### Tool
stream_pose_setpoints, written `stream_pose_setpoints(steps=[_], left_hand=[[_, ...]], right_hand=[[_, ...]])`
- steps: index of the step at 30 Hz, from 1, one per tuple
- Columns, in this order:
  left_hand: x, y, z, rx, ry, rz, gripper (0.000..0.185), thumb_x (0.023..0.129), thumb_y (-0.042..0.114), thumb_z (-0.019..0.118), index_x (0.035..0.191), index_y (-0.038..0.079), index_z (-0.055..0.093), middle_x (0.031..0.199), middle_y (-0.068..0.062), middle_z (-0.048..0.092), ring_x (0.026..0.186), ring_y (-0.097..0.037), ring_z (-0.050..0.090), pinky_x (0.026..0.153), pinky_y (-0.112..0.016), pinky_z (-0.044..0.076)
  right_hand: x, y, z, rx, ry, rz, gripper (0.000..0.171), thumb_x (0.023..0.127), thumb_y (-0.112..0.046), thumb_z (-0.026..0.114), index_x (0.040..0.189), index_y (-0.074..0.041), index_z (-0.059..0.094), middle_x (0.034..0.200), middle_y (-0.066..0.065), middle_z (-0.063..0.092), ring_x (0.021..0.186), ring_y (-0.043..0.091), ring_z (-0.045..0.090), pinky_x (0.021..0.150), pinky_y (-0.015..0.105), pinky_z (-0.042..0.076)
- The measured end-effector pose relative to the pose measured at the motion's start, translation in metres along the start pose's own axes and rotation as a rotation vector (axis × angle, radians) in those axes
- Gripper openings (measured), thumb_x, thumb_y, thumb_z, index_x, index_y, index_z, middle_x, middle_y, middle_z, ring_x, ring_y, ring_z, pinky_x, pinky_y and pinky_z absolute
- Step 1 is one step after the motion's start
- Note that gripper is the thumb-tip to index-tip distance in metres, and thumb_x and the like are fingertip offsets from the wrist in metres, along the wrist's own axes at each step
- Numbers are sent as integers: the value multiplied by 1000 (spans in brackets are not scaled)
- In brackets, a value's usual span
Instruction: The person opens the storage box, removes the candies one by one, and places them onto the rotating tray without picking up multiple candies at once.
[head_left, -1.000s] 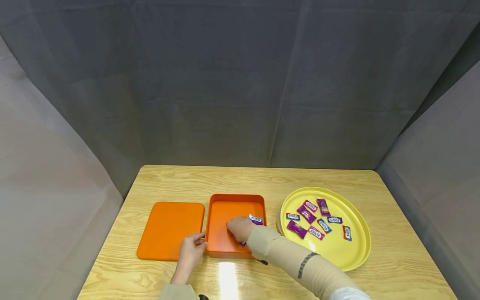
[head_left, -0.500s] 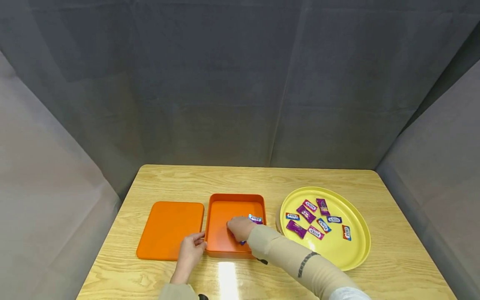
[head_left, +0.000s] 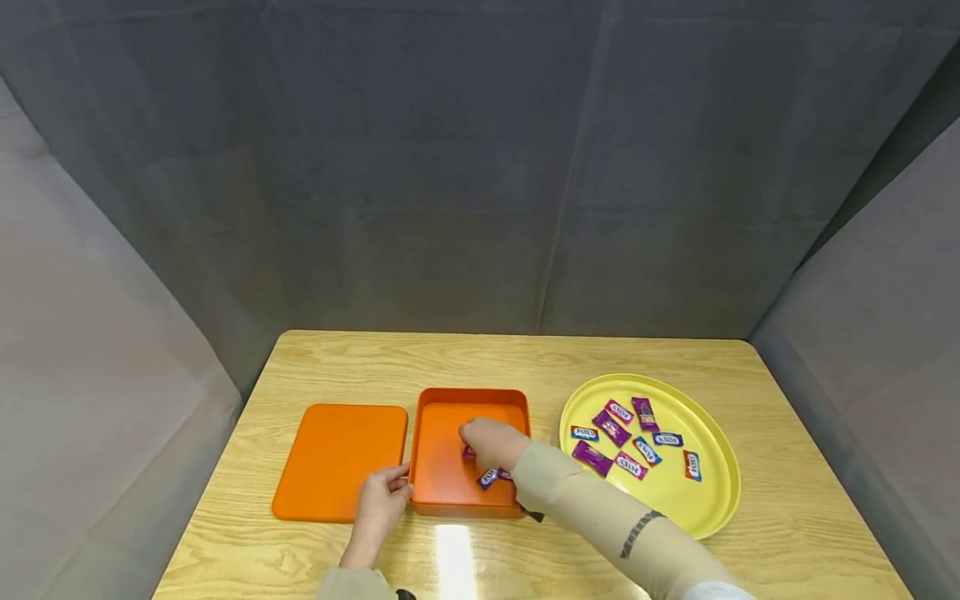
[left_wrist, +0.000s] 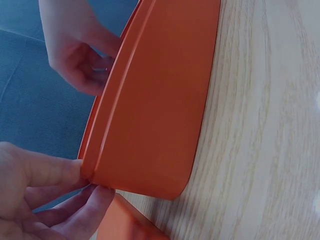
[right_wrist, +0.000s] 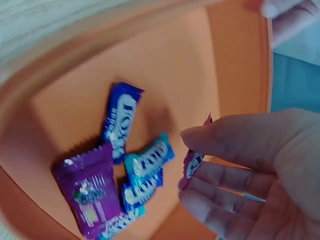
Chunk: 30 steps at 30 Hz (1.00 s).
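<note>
My right hand (head_left: 495, 442) is inside a shallow orange box (head_left: 441, 429). In the right wrist view its thumb and fingers pinch a small pink-wrapped candy (right_wrist: 194, 162) above the box floor. Below lie several wrapped candies, among them a dark blue one (right_wrist: 121, 117), a large purple one (right_wrist: 90, 192) and a light blue one (right_wrist: 149, 159). My left hand (head_left: 381, 508) holds the box's near left corner. In the left wrist view, its thumb and fingertips grip the rim there.
Left of the box lies a flat orange lid (head_left: 341, 462). To the right, a round yellow tray (head_left: 675, 504) bears several candies, including a purple one (head_left: 592, 458) and a red-and-blue one (head_left: 692, 466). A grey cloth backdrop (head_left: 420, 208) stands behind the wooden table (head_left: 337, 362).
My right hand has risen and shifted slightly away and to the right, uncovering candies near the box's front and covering others at the right. The left hand keeps its place on the corner.
</note>
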<state>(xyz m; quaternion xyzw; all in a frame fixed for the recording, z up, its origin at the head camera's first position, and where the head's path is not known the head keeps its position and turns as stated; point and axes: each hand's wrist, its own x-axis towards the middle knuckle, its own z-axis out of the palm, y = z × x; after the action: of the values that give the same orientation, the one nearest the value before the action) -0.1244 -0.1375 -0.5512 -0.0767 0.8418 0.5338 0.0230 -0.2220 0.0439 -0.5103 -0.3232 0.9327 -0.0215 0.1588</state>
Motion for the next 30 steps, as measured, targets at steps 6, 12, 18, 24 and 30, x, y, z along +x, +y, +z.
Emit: stream_pose_setpoints(steps=[6, 12, 18, 24, 30], left_hand=[[1, -1, 0, 8, 2, 7, 35, 83, -4, 58, 117, -10, 57, 99, -21, 61, 87, -27, 59, 64, -31, 51], [0, -2, 0, 8, 4, -2, 35, 83, -3, 58, 118, -10, 57, 100, -21, 61, 88, -27, 59, 65, -32, 52], [-1, -1, 1, 0, -1, 9, 34, 83, -3, 59, 117, -10, 57, 100, -22, 61, 88, -27, 60, 65, -32, 52], [0, -1, 2, 0, -7, 12, 35, 84, -3, 58, 117, -10, 57, 100, -22, 61, 88, -28, 59, 66, -32, 52], [1, -1, 3, -2, -13, 10, 35, 83, -3, 58, 117, -10, 57, 99, -22, 62, 86, -26, 60, 65, -32, 52]], right_hand=[[-16, 15, -19, 113, 121, -10, 26, 73, -3, 72, 97, -5, 63, 84, 1, 58, 74, 14, 52, 71, 27, 49], [-31, 40, -26, 219, 281, 26, 31, 77, -6, 71, 105, -1, 62, 99, 10, 61, 85, 20, 56, 82, 33, 50], [-55, 67, -30, 312, 392, 158, 29, 79, -3, 68, 108, -1, 62, 101, 11, 60, 89, 22, 58, 82, 37, 50], [-88, 98, -34, 329, 487, 219, 32, 79, -1, 66, 110, 3, 59, 101, 16, 59, 88, 28, 58, 77, 41, 50], [-123, 131, -27, 330, 549, 309, 32, 78, 1, 63, 109, 6, 57, 91, 16, 57, 73, 22, 54, 62, 35, 47]])
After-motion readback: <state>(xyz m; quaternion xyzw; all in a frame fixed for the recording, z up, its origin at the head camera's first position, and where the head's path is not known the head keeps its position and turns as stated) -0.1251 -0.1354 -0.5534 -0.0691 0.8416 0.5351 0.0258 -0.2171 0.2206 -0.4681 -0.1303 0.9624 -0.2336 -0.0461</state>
